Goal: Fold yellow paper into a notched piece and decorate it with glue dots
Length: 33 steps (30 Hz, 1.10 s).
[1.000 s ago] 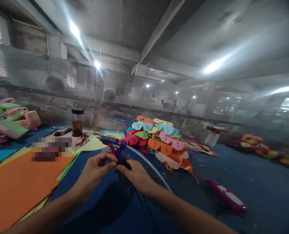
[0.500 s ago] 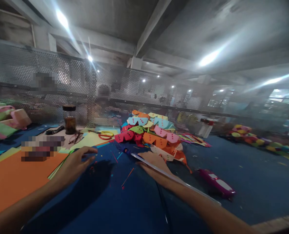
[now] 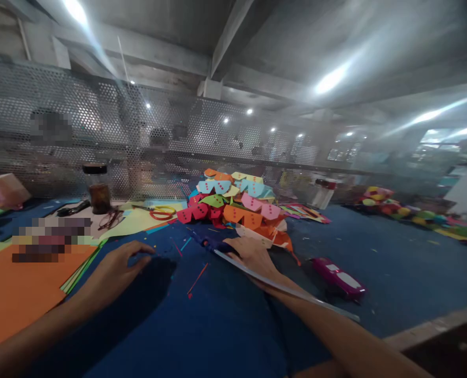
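The left hand [image 3: 115, 268] rests palm down on the blue table [image 3: 394, 262], fingers loosely spread and holding nothing. It sits at the edge of the orange paper sheets [image 3: 16, 283], which are stacked flat within its easy reach. Further right the glue gun [image 3: 211, 244] lies on its side near the pile of folded paper pieces [image 3: 237, 207], and its long glue stick [image 3: 288, 289] trails back over the right hand [image 3: 252, 254], which lies flat and unclenched just beside the gun, with a purple tool [image 3: 338, 275] beyond.
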Available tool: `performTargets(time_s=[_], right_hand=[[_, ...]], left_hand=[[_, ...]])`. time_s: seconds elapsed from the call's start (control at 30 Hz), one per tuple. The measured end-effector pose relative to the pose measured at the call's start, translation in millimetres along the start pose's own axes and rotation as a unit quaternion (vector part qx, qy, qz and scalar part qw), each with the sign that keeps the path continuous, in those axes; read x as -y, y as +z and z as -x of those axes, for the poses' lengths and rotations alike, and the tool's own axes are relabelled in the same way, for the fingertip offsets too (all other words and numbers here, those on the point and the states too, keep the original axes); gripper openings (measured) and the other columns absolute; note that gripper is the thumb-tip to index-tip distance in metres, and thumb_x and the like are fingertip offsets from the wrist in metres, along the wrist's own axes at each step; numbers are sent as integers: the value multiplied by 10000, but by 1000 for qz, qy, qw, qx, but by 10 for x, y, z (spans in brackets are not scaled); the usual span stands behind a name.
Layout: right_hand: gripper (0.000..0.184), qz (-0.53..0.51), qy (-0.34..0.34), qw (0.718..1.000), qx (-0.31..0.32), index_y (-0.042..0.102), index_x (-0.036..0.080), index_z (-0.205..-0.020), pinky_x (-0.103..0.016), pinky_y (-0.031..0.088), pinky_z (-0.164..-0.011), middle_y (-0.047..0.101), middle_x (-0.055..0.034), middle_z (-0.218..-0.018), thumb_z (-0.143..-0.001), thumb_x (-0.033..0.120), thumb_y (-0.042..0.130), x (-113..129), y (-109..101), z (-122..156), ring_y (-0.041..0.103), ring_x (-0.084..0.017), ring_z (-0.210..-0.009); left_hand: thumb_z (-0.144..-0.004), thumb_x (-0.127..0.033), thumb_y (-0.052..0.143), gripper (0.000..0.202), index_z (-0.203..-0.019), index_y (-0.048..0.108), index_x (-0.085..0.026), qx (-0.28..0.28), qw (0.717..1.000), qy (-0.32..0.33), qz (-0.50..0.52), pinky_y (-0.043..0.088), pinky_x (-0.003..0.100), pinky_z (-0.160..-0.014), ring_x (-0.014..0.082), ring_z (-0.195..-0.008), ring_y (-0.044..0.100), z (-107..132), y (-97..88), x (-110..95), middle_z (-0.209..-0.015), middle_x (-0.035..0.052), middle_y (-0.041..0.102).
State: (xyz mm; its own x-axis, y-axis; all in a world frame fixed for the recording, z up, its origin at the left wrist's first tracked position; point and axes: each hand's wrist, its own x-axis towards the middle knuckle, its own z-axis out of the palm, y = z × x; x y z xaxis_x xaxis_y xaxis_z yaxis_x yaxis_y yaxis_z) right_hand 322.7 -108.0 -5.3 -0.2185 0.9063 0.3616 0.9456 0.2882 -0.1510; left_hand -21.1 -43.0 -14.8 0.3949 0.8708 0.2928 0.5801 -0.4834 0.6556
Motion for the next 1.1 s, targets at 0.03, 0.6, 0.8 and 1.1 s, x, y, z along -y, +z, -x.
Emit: performTargets(time_s=[0.03,0.6,0.8,1.1], right_hand=[[295,-18,7,1000,-3,656,180,-1214,-450,418,-962,701,-129,-1162,-980,319,543,20,-3,1,613,-307,-1105],[510,-524,170,823,140,628,118,-1032,-211,456,-614,755,-103,-915,-907,608,567,267,-153,47,637,-105,-658],[479,-604,229,736,201,672,99,-1034,-179,467,-594,753,-104,-868,-900,557,633,178,-150,74,624,-85,-625],[451,-601,276,706,254,662,82,-980,-138,432,-481,749,-112,-790,-984,513,530,57,-64,20,624,-74,-554]], left_hand=[[-861,-497,497,352,-993,698,-239,-4,1000,7,-5,523,398,-842,281,-935,698,11,18,-30,-1011,75,756],[-848,-463,518,307,-959,703,-245,-49,999,12,3,518,406,-810,285,-881,687,12,57,82,-940,77,744],[-868,-473,491,318,-952,680,-231,-28,1000,8,-2,514,396,-765,263,-787,678,-4,21,77,-869,71,730],[-876,-454,497,288,-930,687,-245,-36,999,5,-16,525,392,-804,281,-892,698,-25,-7,152,-969,72,757]])
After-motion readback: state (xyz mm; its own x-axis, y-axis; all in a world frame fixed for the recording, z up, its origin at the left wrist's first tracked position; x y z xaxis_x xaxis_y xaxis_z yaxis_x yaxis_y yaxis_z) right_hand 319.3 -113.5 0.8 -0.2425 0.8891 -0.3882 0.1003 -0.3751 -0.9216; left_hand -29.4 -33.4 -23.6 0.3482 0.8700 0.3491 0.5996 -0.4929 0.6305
